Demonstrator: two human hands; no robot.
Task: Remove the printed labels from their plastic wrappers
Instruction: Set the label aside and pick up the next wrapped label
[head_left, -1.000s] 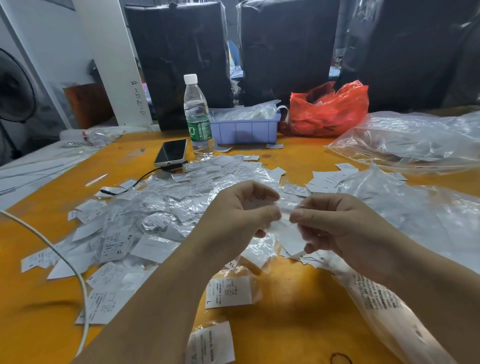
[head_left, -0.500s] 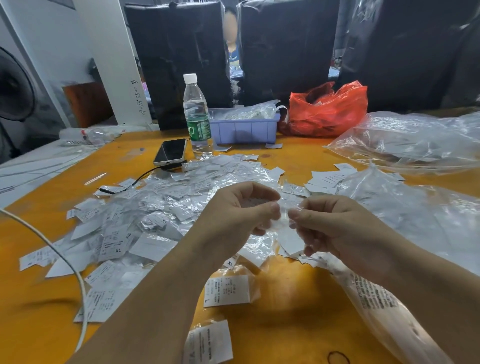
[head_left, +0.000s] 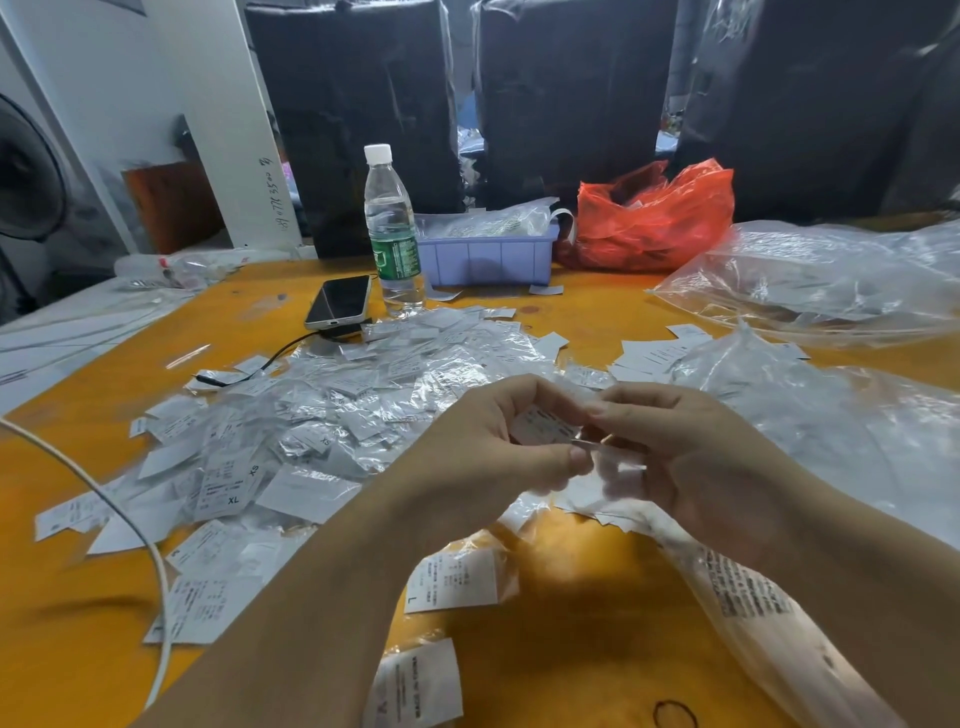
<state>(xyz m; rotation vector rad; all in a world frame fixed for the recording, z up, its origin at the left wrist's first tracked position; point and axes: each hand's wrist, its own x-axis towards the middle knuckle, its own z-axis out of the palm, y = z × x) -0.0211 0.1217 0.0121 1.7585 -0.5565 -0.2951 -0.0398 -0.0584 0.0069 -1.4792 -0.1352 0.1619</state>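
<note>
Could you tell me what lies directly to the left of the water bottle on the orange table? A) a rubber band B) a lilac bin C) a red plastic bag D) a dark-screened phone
D: the phone lies flat, screen up, just left of the water bottle, while the lilac bin and the red bag sit to the bottle's right.

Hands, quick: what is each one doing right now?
Left hand: closed, pinching a printed label.
Right hand: closed, pinching the clear plastic wrapper next to that label.
</note>
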